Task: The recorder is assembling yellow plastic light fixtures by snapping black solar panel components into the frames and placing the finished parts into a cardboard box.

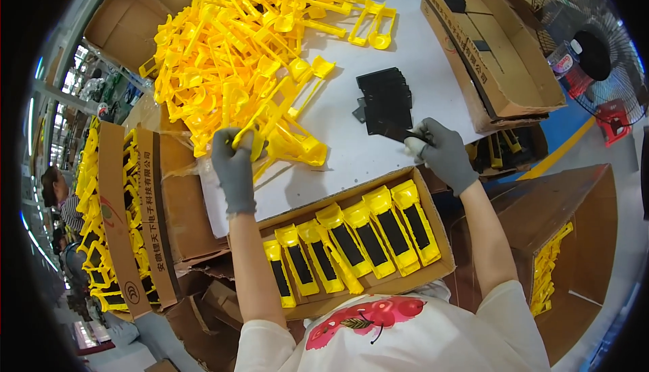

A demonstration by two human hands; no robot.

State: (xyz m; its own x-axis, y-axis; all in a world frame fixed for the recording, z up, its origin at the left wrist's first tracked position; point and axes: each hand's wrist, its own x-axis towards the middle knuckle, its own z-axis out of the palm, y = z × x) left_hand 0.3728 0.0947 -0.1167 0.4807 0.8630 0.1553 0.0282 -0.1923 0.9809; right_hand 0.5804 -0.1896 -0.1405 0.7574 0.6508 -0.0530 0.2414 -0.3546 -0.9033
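My left hand (235, 172), in a grey glove, is closed on a yellow plastic frame (276, 116) at the near edge of a big heap of yellow plastic frames (223, 68). My gloved right hand (445, 156) pinches a thin black pad (393, 131) beside a loose stack of black rectangular pads (387, 95) on the white table. Close to my body, below both hands, a cardboard box (438, 220) holds a row of several yellow frames (329, 215), each with a black strip along its middle.
An open cardboard box (503, 91) with some black pads stands at the far right, near a fan (618, 47) and a bottle (564, 58). More cardboard boxes with yellow frames stand at the left (165, 230) and lower right (574, 196). Another person (57, 186) is at the far left.
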